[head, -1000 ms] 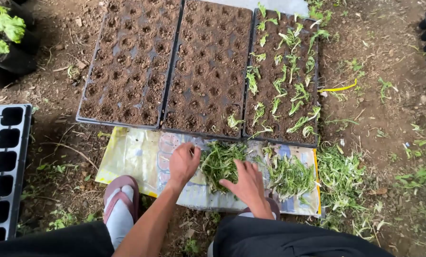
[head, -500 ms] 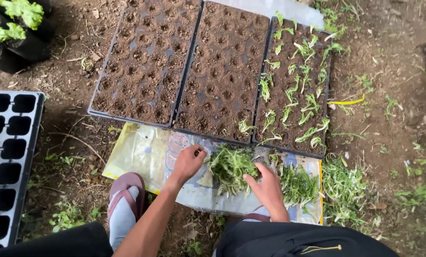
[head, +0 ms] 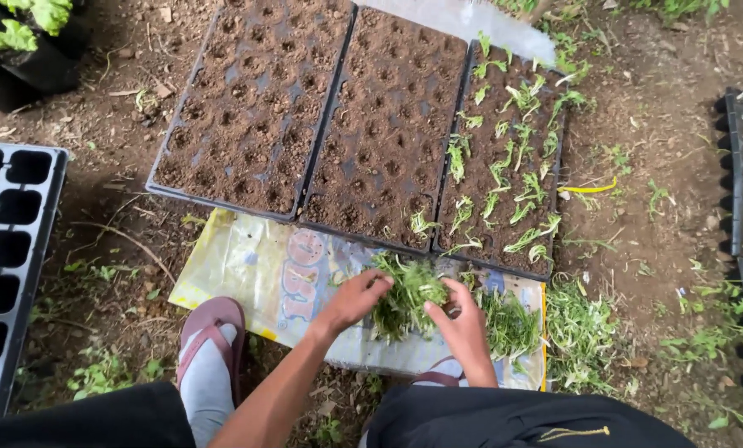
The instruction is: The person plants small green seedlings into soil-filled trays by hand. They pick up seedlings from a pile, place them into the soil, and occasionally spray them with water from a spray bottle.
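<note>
Seedling pile [head: 405, 292] pinched in both grips, left hand [head: 353, 300], right hand [head: 463, 325], three soil-filled trays [head: 247, 108].

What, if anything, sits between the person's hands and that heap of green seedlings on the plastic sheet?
Nothing visible. The left hand and the right hand are already on the heap of seedlings, one at each side, with fingers in the greens. The heap lies on the plastic sheet, just in front of the soil-filled trays.
</note>
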